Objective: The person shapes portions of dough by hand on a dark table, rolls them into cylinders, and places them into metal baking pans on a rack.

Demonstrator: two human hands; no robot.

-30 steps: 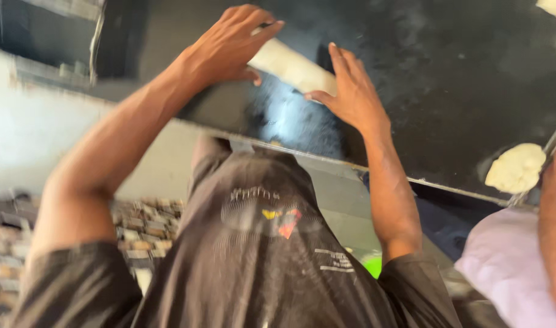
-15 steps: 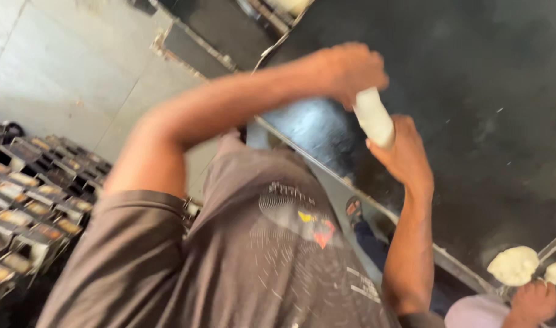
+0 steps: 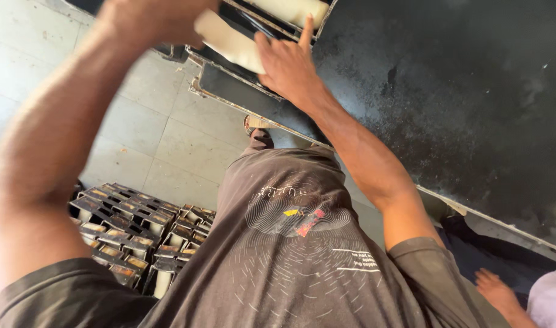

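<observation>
1. far left, the left arm sweeps up across the view, blurred, over the grey tiled floor.
2. low at the left, stacked dark metal baking tins sit on that floor.
3. up top, the left hand is closed on the near end of a pale roll of dough.
4. the dough lies over the metal-framed edge of the dark table, at its upper left corner.
5. the right hand presses on the dough's other end, fingers spread, forefinger pointing up.
6. a second pale dough piece sits just beyond, at the top edge.
7. bottom right, another person's hand shows, well apart.
</observation>
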